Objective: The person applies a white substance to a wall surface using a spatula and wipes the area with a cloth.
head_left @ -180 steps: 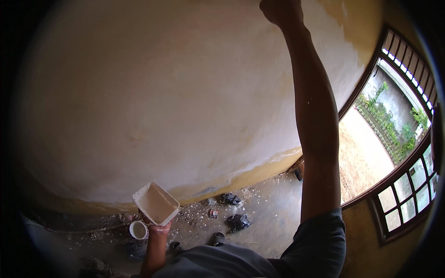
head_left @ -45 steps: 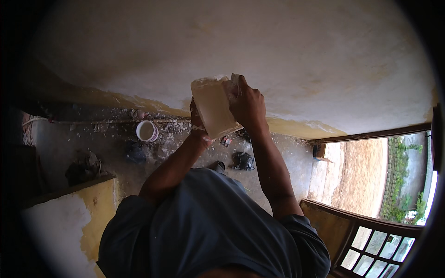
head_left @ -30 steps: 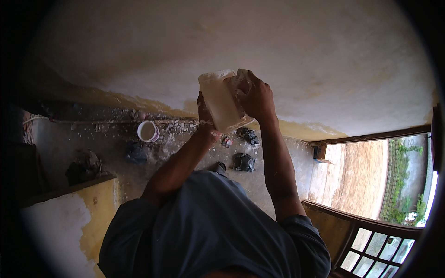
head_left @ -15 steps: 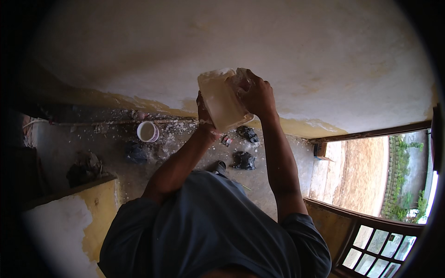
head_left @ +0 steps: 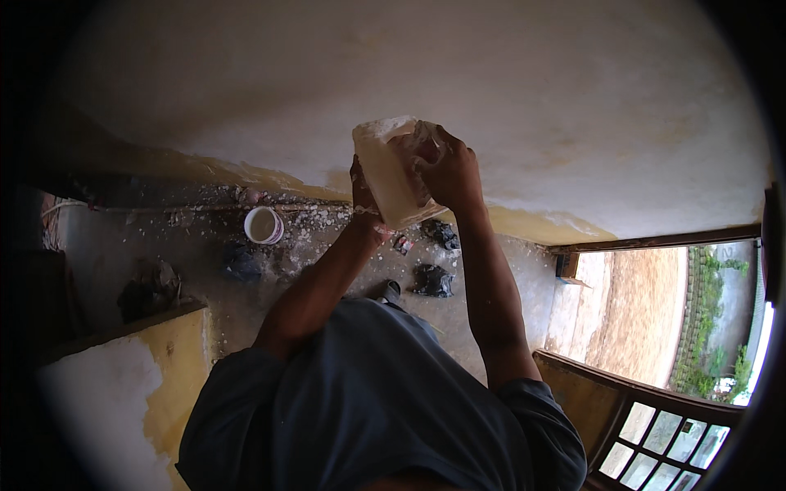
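A pale, boxy rectangular tub (head_left: 383,184), smeared with white along its far rim, is held up in front of the wall. My left hand (head_left: 365,196) grips its left side from below, most of the fingers hidden behind it. At the tub's right side is my right hand (head_left: 449,168), fingers bent inward over its edge and streaked with white paste. Whatever those fingers may hold is too dark and smeared to make out.
Ahead rises a patchy whitish wall (head_left: 524,123) with a yellow lower strip. A white bucket (head_left: 264,226) stands on the floor among pale flakes. Crumpled black plastic bags (head_left: 433,281) lie near my foot. A low wall (head_left: 123,393) is at left, a paned window (head_left: 667,446) at lower right.
The tub has turned slightly between my hands, its far rim showing more white. My right hand has shifted a little left and down against it.
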### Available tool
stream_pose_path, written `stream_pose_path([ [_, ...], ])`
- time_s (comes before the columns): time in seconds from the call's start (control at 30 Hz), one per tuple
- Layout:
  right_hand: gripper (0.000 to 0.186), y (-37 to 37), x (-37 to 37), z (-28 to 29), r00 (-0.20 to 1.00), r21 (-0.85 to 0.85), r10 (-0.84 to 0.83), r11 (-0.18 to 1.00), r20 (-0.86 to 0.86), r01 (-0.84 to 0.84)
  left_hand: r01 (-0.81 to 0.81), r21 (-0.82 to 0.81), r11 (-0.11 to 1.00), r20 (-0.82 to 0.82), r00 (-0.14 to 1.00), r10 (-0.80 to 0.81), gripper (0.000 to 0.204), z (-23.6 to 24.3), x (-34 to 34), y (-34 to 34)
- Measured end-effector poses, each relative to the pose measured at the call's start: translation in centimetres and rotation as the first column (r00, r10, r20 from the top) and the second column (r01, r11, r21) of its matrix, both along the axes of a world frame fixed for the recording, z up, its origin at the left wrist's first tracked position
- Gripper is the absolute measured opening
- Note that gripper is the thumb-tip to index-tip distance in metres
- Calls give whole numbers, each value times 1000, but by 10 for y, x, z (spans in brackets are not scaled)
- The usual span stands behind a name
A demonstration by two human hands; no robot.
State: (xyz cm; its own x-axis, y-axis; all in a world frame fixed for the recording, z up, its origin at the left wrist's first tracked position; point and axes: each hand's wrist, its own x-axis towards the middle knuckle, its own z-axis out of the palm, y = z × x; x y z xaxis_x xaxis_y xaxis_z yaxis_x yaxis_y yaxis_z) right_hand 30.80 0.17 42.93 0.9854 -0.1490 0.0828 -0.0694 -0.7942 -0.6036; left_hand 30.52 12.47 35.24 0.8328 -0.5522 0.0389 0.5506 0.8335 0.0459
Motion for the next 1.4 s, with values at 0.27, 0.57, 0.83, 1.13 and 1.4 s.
stream_pose_path([
  [0.27, 63, 20, 3, 1, 996, 153, 85, 985, -18, -82, -225, 244, 943, 191, 965, 180, 56, -9, 9, -5],
  [0.57, 57, 25, -1, 0, 995, 258, 48, 964, 83, -68, -83, 204, 975, -91, 990, 103, 58, -1, 5, 2],
  [0.83, 57, 26, -4, -1, 998, 21, 11, 1000, 67, -12, -72, 129, 989, -36, 996, 77, 64, -11, 2, 6],
  [1.13, 49, 11, 1, 5, 998, -86, -30, 996, 62, 35, -37, 169, 985, -41, 998, 45, 67, -12, 1, 6],
  [1.4, 48, 24, -3, -11, 971, -134, 171, 980, 165, -150, 3, 197, 980, -48, 999, 7, 65, -10, -3, 7],
])
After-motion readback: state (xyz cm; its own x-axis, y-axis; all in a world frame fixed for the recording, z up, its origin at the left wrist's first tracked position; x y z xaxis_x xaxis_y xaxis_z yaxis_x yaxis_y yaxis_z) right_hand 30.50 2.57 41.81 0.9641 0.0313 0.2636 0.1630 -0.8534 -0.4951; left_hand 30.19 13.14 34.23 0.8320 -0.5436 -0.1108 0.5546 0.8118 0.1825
